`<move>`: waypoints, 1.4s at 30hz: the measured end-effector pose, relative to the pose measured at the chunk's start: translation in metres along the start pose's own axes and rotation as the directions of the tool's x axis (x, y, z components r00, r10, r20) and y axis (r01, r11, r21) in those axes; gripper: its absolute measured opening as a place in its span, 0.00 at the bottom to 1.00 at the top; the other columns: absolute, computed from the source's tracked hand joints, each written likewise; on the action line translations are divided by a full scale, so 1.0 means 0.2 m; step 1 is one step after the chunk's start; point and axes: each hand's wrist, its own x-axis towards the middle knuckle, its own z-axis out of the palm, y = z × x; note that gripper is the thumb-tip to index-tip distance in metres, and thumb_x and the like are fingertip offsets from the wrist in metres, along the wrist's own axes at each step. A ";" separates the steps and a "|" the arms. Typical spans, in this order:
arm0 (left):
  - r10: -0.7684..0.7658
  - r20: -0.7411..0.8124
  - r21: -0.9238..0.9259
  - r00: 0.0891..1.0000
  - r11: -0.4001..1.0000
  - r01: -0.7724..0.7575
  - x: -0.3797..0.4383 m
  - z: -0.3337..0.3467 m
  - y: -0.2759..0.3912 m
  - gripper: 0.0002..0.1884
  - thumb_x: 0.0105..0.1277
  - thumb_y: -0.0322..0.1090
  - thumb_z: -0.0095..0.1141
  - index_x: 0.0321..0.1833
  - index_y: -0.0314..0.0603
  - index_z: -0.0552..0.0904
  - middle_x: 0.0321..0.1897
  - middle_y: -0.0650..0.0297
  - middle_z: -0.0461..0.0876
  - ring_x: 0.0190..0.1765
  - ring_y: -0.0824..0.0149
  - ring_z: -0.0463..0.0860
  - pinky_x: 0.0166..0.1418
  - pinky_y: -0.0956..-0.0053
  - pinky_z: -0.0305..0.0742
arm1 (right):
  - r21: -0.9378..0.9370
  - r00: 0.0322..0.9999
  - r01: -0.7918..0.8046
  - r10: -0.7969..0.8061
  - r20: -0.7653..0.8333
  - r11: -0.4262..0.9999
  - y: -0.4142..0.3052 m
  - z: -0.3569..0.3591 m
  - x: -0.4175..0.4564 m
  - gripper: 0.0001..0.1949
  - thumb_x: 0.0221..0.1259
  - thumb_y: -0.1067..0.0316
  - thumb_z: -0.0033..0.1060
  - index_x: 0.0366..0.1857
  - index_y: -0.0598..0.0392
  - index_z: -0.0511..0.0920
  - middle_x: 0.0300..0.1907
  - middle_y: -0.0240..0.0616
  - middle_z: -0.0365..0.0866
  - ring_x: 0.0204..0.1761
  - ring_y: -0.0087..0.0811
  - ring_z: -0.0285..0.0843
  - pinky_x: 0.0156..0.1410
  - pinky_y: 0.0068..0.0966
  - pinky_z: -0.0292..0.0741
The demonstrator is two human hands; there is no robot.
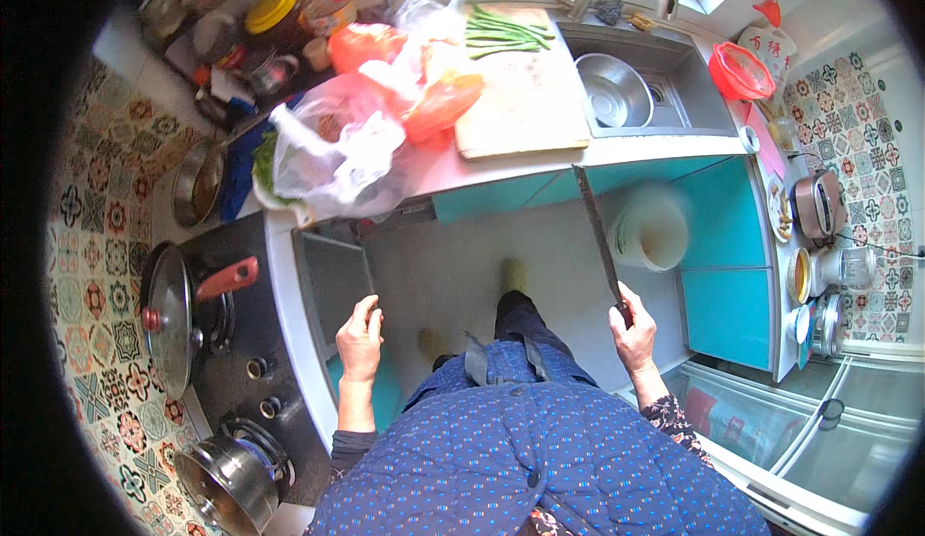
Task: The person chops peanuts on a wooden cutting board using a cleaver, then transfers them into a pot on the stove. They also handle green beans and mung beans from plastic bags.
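My right hand (pixel 633 328) is closed around the dark handle of a long kitchen knife (pixel 597 221), whose blade points away from me towards the counter edge. My left hand (pixel 360 335) hangs in the air near the stove side, fingers curled; a thin dark thing shows at its fingertips, too small to identify. On the counter ahead lies a wooden cutting board (pixel 524 117), with long green beans (pixel 506 33) in a bunch at its far end. Thin plastic bags (pixel 347 145), white and red, lie left of the board.
A steel basin (pixel 614 91) sits in the sink (pixel 686 66) right of the board. Below stands a white bucket (pixel 652 232) on the floor. The stove at left holds a lidded pan (pixel 170 319) and a steel pot (pixel 227 482). A red plastic basket (pixel 742 72) stands beyond the sink.
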 end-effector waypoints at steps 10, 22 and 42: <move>0.241 0.123 0.357 0.963 0.894 -0.269 0.21 0.60 0.85 0.32 0.53 0.29 0.69 0.63 0.44 0.74 0.75 0.44 0.53 0.75 0.43 0.57 0.75 0.54 0.58 | -0.087 0.971 0.039 -0.059 -0.231 0.995 0.43 -0.49 0.66 0.23 0.58 0.66 0.69 0.61 0.44 0.78 0.42 0.33 0.83 0.37 0.27 0.81 0.45 0.23 0.78; 0.282 0.384 0.083 0.879 0.938 -0.337 0.71 0.97 1.21 0.07 0.66 0.26 0.58 0.45 0.37 0.78 0.46 0.52 0.82 0.39 0.53 0.84 0.42 0.66 0.79 | -0.237 0.889 -0.303 0.184 -0.420 0.923 0.79 -0.75 1.00 0.26 0.56 0.64 0.68 0.62 0.32 0.76 0.39 0.32 0.78 0.43 0.37 0.81 0.48 0.34 0.78; 0.184 0.286 0.294 0.940 0.917 -0.269 0.59 1.42 1.57 0.11 0.62 0.23 0.59 0.46 0.39 0.80 0.52 0.55 0.80 0.40 0.59 0.85 0.47 0.68 0.81 | -0.250 0.797 -0.547 0.405 -0.449 0.799 1.70 -1.04 2.73 0.27 0.62 0.65 0.60 0.67 0.32 0.68 0.50 0.44 0.75 0.55 0.47 0.76 0.56 0.46 0.75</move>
